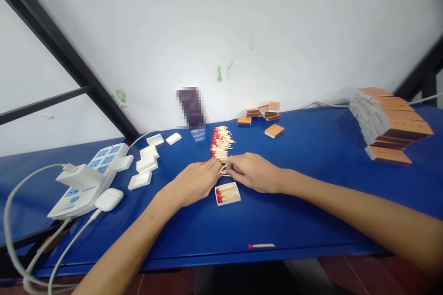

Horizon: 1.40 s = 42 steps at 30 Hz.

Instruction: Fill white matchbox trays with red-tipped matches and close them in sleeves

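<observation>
I take the open tray (216, 197), part-filled with red-tipped matches, as my landmark. Just beyond it both hands meet. The left hand (195, 179) and right hand (254, 173) are curled with the fingers closed, and their fingertips pinch a small bundle of matches (223, 170) between them. The bundle hangs just above the tray's far edge, at the near end of the loose pile (220, 143) that runs away from the tray toward the wall.

The risk I see is the grip. The sticks look crossed rather than lined up, so a few could slip out and scatter over the blue table (311, 179). One stray match (261, 245) already lies nearer me than the tray, close to the table edge, and a nudge from a forearm could send it off. The tray is light and sits right under the wrists, so a brush could shove it or tip it.

Left of the tray lie empty white trays (147, 166), and further left a power strip (90, 177) with a white plug and cable and a small white case (109, 199). Beyond and to the right are a few orange boxes (263, 113), and far right a big stack of boxes (391, 124). Nothing lies between the hands and the tray.
</observation>
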{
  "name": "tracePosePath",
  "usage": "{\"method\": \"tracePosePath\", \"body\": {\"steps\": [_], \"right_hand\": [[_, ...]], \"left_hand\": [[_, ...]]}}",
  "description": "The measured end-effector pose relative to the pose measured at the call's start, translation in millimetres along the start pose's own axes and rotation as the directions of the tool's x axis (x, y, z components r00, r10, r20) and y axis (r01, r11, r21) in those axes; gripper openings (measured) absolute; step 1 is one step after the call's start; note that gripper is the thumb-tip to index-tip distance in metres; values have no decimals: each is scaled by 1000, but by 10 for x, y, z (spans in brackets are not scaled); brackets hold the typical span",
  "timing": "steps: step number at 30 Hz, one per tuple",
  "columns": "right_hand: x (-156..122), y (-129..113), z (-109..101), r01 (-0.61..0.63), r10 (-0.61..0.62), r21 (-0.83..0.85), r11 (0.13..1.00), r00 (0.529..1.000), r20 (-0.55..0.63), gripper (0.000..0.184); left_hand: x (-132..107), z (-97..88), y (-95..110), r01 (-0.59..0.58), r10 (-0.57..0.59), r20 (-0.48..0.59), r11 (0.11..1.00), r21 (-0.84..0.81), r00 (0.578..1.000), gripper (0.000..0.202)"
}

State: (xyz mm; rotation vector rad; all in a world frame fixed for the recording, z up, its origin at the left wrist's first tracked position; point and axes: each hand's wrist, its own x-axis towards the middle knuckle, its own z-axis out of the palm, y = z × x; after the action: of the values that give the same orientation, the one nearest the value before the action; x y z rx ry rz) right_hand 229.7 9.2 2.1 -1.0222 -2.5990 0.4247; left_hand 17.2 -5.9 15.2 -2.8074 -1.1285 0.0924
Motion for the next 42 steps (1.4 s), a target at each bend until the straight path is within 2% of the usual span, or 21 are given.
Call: {"method": "tracePosePath", "body": {"steps": [6,12,20,25,26,28,31,34,36,38,42], "right_hand": [[-65,-93,-82,20,-12,149,989,998,-55,11],[-195,-200,-135,25,-31,272,962,999,17,11],[-234,-112,-64,111,-119,244,963,993,15,10],[-288,-200,-215,148,-139,248,957,989,-52,9],[-318,-242,-261,177,-175,284,942,984,-30,11],[-388,-326,-342,227,-274,346,910,957,92,15],[-472,-406,-391,180,-278,328,927,917,285,18],[-483,-410,-359,161,-272,289,944,875,400,8],[-458,-391,-326,172,-288,289,942,855,430,2],[-430,-371,-305,179,-296,292,940,852,431,6],[-413,-348,-296,201,-261,195,960,895,361,8]], "left_hand": [[-104,-155,60,7,-9,-16,993,-118,1000,27],[-231,-266,189,-10,17,27,972,-234,999,25],[-205,-253,214,-1,25,57,922,-387,998,24],[-203,-247,211,39,-23,42,906,-421,999,16],[-200,-248,213,44,-30,40,906,-421,999,15],[-195,-251,216,46,-33,38,909,-415,999,13],[-191,-252,213,37,-26,33,913,-406,999,8],[-204,-242,197,27,-20,20,913,-406,1000,10],[-218,-233,184,23,-18,16,917,-399,1000,12],[-231,-227,172,18,-13,15,920,-391,1000,13],[-242,-232,151,16,-19,-3,917,-399,1000,13]]}}
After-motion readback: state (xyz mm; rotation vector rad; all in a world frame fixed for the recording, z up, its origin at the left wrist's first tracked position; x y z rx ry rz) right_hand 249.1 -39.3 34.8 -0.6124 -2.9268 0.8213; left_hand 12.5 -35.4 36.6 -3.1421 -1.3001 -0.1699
